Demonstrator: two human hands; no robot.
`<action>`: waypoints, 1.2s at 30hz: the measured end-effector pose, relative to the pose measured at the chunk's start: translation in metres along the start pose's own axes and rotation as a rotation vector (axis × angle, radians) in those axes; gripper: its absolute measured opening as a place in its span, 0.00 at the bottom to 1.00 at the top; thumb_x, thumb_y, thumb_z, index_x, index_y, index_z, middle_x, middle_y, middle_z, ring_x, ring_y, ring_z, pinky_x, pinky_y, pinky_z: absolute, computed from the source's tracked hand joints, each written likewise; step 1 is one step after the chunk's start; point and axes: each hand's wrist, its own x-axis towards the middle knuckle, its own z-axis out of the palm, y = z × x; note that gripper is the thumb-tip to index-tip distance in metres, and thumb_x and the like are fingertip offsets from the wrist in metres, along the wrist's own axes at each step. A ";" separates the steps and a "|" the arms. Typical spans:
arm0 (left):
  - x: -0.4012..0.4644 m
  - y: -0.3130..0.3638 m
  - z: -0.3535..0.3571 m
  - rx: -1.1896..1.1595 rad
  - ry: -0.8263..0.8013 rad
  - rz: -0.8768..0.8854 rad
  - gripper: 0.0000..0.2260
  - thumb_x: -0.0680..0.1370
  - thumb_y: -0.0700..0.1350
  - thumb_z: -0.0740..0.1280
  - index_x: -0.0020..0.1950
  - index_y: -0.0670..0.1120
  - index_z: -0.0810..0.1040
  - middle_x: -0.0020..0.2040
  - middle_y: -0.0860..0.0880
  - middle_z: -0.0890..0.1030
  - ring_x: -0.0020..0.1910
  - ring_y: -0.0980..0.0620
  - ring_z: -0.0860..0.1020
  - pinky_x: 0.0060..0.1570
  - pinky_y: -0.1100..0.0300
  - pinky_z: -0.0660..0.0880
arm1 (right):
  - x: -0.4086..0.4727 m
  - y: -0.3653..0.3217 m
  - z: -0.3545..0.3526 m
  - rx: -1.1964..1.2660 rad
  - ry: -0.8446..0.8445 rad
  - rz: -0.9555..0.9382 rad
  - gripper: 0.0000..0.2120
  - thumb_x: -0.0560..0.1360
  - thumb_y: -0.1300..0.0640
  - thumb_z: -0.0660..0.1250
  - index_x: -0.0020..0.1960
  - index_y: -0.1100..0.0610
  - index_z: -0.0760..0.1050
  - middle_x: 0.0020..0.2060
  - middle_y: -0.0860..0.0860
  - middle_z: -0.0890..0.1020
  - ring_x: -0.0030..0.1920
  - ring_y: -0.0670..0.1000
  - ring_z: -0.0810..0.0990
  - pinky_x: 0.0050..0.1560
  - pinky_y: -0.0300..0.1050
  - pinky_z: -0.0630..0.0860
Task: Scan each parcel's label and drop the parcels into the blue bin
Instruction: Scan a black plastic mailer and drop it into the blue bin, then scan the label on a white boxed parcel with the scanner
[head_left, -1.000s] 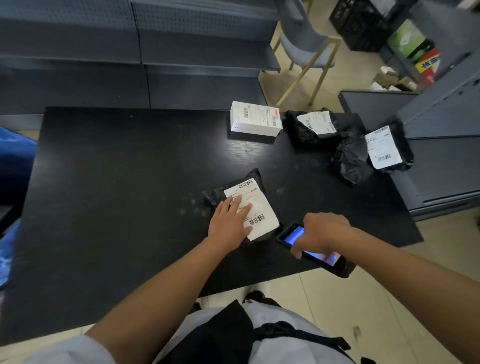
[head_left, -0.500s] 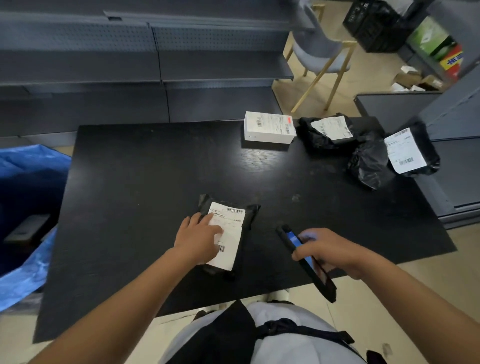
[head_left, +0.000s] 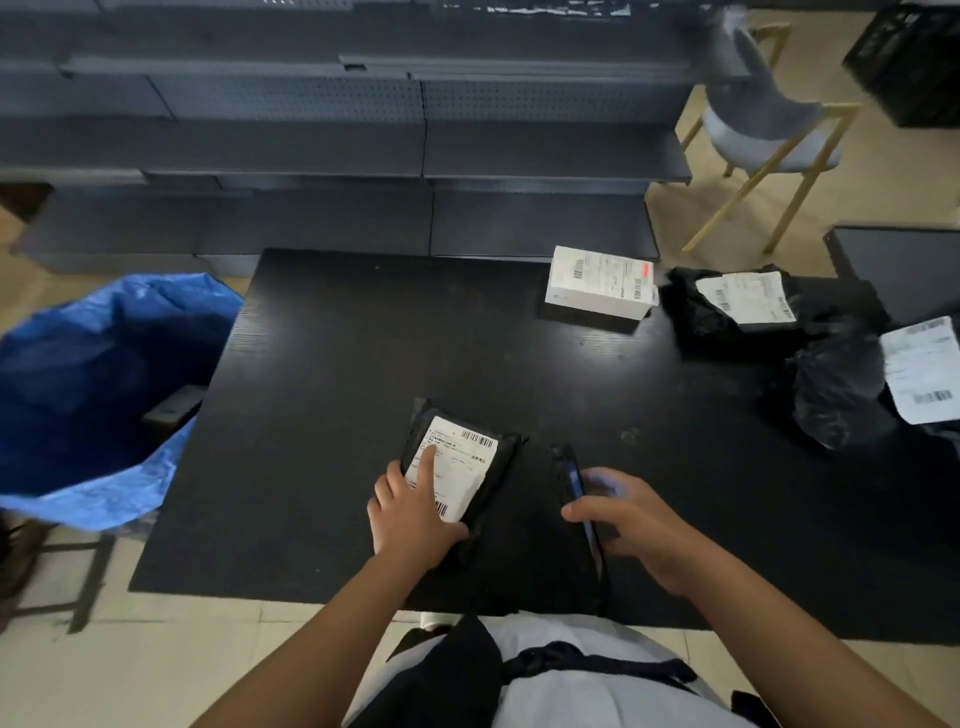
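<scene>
Near the worktop's (head_left: 322, 374) front edge, the left hand (head_left: 413, 512) grips a black parcel (head_left: 460, 467), forefinger on its label; the right hand (head_left: 631, 525) holds the scanner (head_left: 576, 499) just beside. Off the left edge stands the blue bin (head_left: 98, 389).

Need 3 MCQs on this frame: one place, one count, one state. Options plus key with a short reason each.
1. Where is the blue bin?
A. left of the table
B. on it
C. right of it

2. How many parcels lie on the table?
A. two
B. four
C. six

3. What is the left hand doing?
A. hanging free
B. lifting the white box
C. holding the near black parcel

Key: 1 A, it stands off the left edge. 2 B, one white box and three black bags. 3 C, thumb at its edge, forefinger on the label.
</scene>
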 end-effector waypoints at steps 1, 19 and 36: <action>-0.001 -0.001 -0.003 -0.047 0.003 -0.035 0.53 0.66 0.64 0.75 0.80 0.58 0.44 0.78 0.41 0.54 0.76 0.39 0.57 0.74 0.42 0.61 | 0.002 -0.001 -0.002 -0.018 -0.012 -0.009 0.14 0.76 0.60 0.73 0.60 0.53 0.78 0.54 0.54 0.84 0.53 0.54 0.85 0.53 0.50 0.81; 0.028 -0.196 -0.222 -0.173 0.469 -0.536 0.44 0.70 0.59 0.76 0.80 0.56 0.56 0.81 0.41 0.52 0.79 0.38 0.51 0.75 0.39 0.50 | 0.029 -0.049 0.046 -0.096 -0.186 -0.130 0.21 0.72 0.57 0.77 0.63 0.50 0.76 0.58 0.53 0.83 0.58 0.56 0.83 0.64 0.63 0.78; 0.097 0.019 -0.107 -0.295 -0.187 0.385 0.13 0.77 0.43 0.68 0.61 0.48 0.81 0.54 0.51 0.83 0.52 0.51 0.80 0.53 0.61 0.73 | -0.011 0.004 0.022 0.326 0.288 -0.151 0.51 0.52 0.40 0.79 0.73 0.53 0.73 0.66 0.55 0.79 0.65 0.59 0.79 0.66 0.66 0.78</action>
